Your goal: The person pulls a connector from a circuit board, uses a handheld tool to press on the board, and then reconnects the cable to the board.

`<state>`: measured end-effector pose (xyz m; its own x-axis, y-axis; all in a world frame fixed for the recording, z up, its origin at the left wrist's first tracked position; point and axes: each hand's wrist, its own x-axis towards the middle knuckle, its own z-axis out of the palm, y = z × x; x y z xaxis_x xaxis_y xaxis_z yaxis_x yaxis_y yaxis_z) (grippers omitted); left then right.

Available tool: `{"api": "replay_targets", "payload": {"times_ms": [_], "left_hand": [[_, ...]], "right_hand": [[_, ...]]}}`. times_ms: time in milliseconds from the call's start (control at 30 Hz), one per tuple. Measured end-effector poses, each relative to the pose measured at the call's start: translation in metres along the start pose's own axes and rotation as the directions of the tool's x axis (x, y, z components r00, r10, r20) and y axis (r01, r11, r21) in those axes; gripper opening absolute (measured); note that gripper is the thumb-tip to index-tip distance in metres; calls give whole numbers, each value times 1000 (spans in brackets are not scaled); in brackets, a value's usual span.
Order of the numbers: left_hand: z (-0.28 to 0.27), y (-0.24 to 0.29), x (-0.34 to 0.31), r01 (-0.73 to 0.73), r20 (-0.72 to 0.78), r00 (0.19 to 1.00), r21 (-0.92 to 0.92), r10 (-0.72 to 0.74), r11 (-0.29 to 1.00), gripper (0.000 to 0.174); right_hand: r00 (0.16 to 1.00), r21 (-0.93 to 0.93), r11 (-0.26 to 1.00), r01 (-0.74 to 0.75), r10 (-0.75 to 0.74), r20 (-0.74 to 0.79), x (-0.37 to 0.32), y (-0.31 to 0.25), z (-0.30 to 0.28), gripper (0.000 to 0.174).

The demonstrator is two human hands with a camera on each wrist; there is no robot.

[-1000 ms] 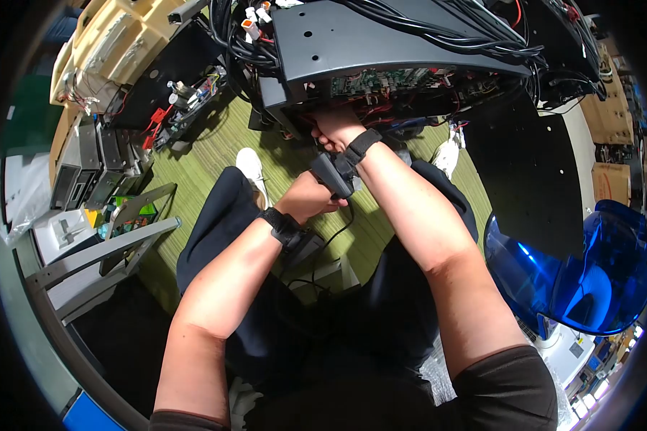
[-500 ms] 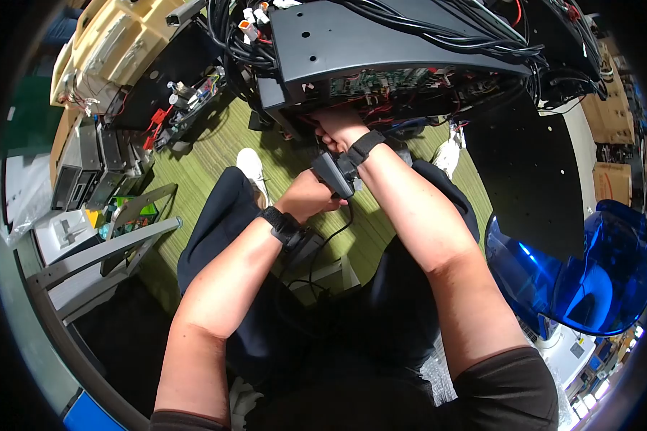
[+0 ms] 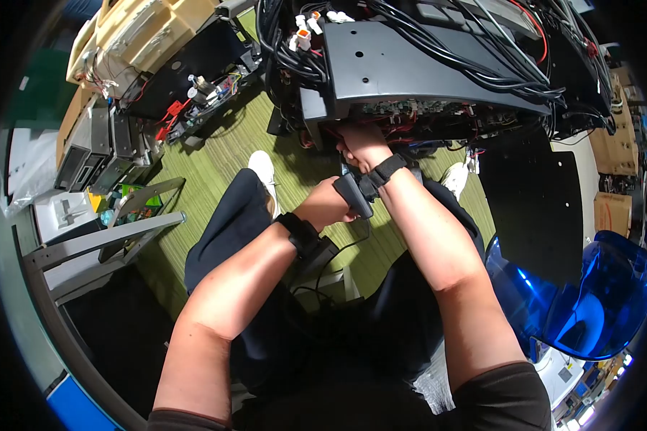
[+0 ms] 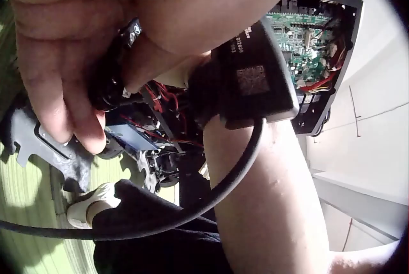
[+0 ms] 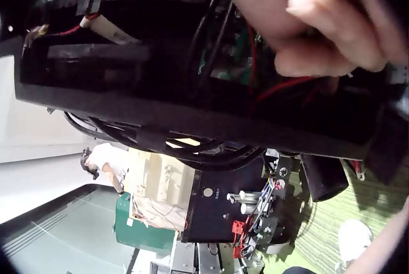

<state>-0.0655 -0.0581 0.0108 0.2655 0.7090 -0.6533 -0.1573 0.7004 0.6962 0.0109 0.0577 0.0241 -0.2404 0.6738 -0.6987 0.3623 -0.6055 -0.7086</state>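
Note:
My left hand [image 3: 325,202] is below the front edge of a black metal housing [image 3: 424,72], close to the right wrist. In the left wrist view its fingers and thumb grip a slim black tool handle [image 4: 115,73] with small white markings; the tool's far end is hidden. My right hand [image 3: 365,146] reaches under the housing's edge, among red wires [image 4: 160,98]. Its fingers [image 5: 326,31] are curled beside the green circuit board [image 4: 303,38], and I cannot tell whether they hold anything. Both wrists wear black straps with camera units.
Bundles of black cables [image 3: 467,54] run over the housing. A loose board with red connectors [image 3: 172,111] stands to the left, near a grey metal frame [image 3: 108,233]. A blue translucent shell [image 3: 589,302] is at the right. Two white shoes stand on the green floor [image 3: 223,144].
The head view has shifted, so the housing and both hands appear lower and further right. The hands keep nearly the same pose against the housing.

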Motion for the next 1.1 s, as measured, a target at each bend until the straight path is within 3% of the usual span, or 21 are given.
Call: {"api": "replay_targets", "payload": {"times_ms": [167, 233, 433, 567, 767, 833, 1100], "left_hand": [[-5, -6, 2, -18, 27, 1000, 65, 16, 998, 11], [-5, -6, 2, -3, 40, 999, 22, 2, 1000, 10], [-9, -10, 5, -25, 58, 998, 41, 23, 999, 9], [-6, -5, 3, 9, 27, 1000, 62, -11, 998, 9], [-2, 2, -4, 32, 14, 999, 8, -33, 999, 15], [0, 7, -7, 29, 14, 999, 7, -29, 1000, 16], [0, 7, -6, 48, 5, 999, -54, -48, 997, 22]], "right_hand": [[999, 48, 998, -37, 38, -15, 11, 11, 1, 40], [995, 281, 956, -91, 99, -14, 13, 15, 3, 31], [995, 326, 945, -27, 55, -79, 10, 16, 7, 24], [992, 304, 951, -59, 90, -86, 11, 14, 7, 22], [990, 370, 920, -132, 144, -5, 19, 21, 4, 22], [988, 438, 885, -154, 129, 86, 26, 27, 1, 12], [989, 405, 903, -144, 138, 45, 14, 17, 3, 19]]}}
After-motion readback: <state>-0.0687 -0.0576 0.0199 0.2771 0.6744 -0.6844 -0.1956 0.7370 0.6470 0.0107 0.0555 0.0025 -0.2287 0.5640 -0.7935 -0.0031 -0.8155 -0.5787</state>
